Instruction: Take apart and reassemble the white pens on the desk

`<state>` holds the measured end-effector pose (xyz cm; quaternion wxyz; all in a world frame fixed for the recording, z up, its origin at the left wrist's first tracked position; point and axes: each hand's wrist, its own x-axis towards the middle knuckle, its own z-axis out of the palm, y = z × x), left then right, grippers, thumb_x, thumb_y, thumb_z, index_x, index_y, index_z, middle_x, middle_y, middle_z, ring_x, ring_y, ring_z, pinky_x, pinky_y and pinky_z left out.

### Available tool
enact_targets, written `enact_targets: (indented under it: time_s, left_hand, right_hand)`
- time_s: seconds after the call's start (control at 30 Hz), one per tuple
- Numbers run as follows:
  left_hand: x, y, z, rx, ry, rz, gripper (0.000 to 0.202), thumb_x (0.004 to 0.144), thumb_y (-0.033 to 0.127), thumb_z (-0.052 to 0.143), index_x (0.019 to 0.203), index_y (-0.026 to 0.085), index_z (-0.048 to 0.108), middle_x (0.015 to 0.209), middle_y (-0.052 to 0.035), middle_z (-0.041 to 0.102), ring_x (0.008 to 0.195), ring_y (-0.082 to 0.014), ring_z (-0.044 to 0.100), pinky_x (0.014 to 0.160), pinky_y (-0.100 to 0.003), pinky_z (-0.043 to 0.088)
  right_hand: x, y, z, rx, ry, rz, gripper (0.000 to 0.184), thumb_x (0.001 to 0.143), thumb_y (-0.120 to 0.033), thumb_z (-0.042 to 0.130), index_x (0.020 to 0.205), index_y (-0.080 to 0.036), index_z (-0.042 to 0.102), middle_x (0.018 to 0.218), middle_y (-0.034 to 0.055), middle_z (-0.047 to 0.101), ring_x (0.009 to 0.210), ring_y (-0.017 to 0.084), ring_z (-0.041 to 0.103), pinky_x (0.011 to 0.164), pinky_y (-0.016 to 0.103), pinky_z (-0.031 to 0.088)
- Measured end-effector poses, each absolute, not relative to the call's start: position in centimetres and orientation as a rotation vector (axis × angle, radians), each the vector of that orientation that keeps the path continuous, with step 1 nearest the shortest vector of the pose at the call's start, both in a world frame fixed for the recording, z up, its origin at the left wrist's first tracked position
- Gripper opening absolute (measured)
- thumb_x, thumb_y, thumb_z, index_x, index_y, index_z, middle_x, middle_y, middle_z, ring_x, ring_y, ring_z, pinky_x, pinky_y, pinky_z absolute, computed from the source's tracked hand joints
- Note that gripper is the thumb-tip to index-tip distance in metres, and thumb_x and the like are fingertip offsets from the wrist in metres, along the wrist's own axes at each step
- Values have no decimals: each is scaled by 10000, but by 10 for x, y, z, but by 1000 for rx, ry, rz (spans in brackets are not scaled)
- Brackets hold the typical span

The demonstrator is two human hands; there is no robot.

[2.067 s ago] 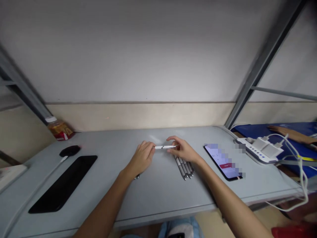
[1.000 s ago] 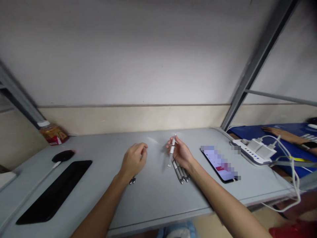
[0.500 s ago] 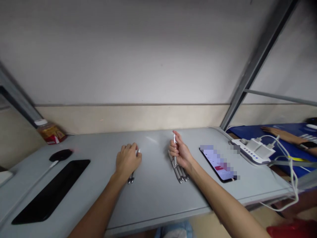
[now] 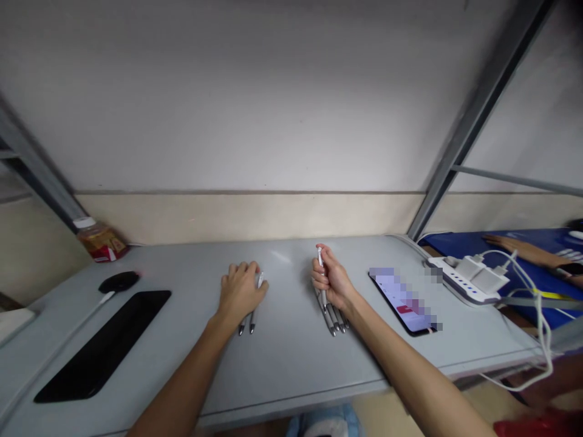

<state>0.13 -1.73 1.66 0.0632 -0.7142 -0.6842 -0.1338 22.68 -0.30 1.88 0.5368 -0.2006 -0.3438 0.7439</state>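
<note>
My right hand (image 4: 333, 280) is closed round a white pen (image 4: 320, 260), held nearly upright with its top sticking out above my fist. Under that hand lies a row of several grey pens (image 4: 334, 319) on the grey table (image 4: 291, 358). My left hand (image 4: 239, 290) rests palm down on the table with its fingers curled over two more pens (image 4: 246, 322), whose tips poke out toward me below the hand. The two hands are about a hand's width apart.
A lit phone (image 4: 403, 300) lies right of my right hand. A white power strip (image 4: 469, 280) with chargers and cables sits at the far right. A black pad (image 4: 104, 343), a black mouse-like object (image 4: 119, 281) and a small jar (image 4: 100, 241) are at left. Another person's arm (image 4: 532, 250) lies on a blue surface.
The pen held level between both hands went to my right hand, which turned it upright and closed round it. My left hand dropped onto the two pens at left.
</note>
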Motion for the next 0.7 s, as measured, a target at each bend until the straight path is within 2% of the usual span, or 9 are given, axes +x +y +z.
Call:
enact_targets:
  time_s: [0.17,0.27,0.37,0.5,0.63,0.7]
  left_hand:
    - [1,-17,15,-2168,-2055,-405,242,806,376,469,949,204,563,1012,-101,599,1030,-306,454,780,-400,369]
    - [1,-17,13,-2158,-2053,-399,245,810,369,461,955,202,566,1014,-107,587,1034,-308,447,778,-398,366]
    - [1,-18,14,-2111,-2046,-402,288,806,360,462,1018,192,559,1048,-119,558,1041,-307,441,792,-400,362]
    - [2,-19,16,-2082,-2046,-386,319,795,362,474,1049,184,548,1071,-124,526,1038,-304,439,804,-403,356]
    - [3,-20,18,-2077,-2047,-350,281,800,367,463,989,179,551,1067,-128,517,1039,-303,434,800,-401,357]
    - [4,-20,18,-2070,-2057,-332,268,804,365,453,965,174,551,1056,-130,518,1032,-303,437,796,-401,359]
  right_hand:
    - [226,-2,18,-493,-890,1756,247,865,-414,585,1061,-319,470,584,-86,381,411,52,233,374,159,139]
    - [225,-4,19,-557,-968,1742,268,832,-421,611,1033,-273,513,650,-55,486,490,71,408,432,173,301]
    - [224,-5,20,-708,-1156,1639,262,794,-399,641,975,-224,566,726,-16,568,622,110,523,585,236,418]
    - [227,-4,16,-1029,-1621,1167,209,779,-361,643,861,-169,653,793,26,617,722,149,539,679,281,403]
    - [232,-1,8,-1350,-1959,572,184,771,-361,661,878,-221,716,1024,57,622,1013,234,486,861,376,333]
    - [233,0,5,-1467,-2060,431,187,778,-385,665,887,-249,729,1126,60,588,1084,262,432,880,412,293]
